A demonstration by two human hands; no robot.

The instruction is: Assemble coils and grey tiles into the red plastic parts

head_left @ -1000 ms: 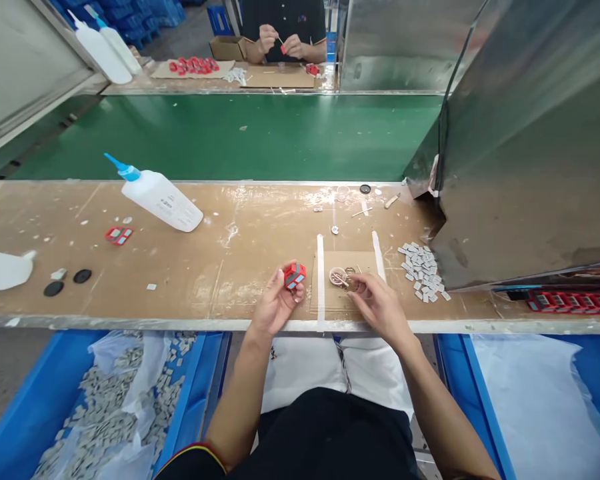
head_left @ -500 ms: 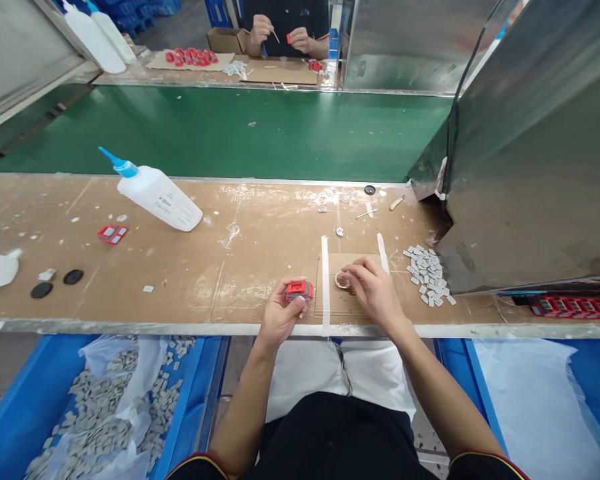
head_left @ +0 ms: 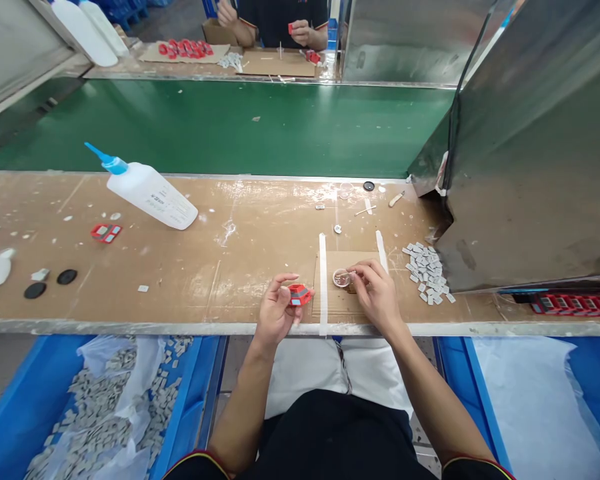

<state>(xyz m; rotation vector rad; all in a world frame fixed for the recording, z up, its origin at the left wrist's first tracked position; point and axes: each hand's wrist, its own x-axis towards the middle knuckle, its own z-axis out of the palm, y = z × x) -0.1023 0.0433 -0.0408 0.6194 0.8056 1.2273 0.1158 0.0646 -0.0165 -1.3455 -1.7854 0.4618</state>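
Note:
My left hand point(head_left: 275, 310) holds a small red and grey toy vehicle piece point(head_left: 299, 295) with a pale window panel, above the table's front part. The thumb and fingers are closed on its left side. My right hand point(head_left: 377, 293) pinches a thin stick point(head_left: 351, 273), whose tip reaches into a small round clear dish point(head_left: 341, 279). That dish rests on a cardboard pad point(head_left: 333, 308) between two white tape strips. Fingers hide most of the stick.
Grey tiles point(head_left: 429, 273) lie heaped right of the pad, beside a metal housing point(head_left: 520, 167). A white bottle point(head_left: 153, 197) with blue nozzle lies at left, near another red piece point(head_left: 106, 233). Beyond the green belt point(head_left: 230, 127), a co-worker's hand point(head_left: 303, 33) holds a red piece.
My left hand has turned the red piece, so its pale window now shows. My right hand has shifted slightly right, uncovering the dish. The co-worker's other hand has moved up and left.

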